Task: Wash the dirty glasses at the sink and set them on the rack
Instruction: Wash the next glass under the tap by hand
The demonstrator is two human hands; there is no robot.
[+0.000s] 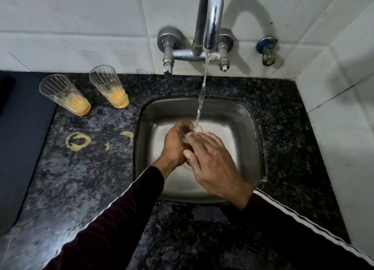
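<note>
Head view: left hand (175,146) grip around glass (192,132), right hand (210,160) fingers straight, released.

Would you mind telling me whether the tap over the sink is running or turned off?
Running. A stream of water falls from the tap spout into the glass held over the sink.

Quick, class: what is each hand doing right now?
Left hand: grips the glass under the running water.
Right hand: open, straight fingers touching the glass.
</note>
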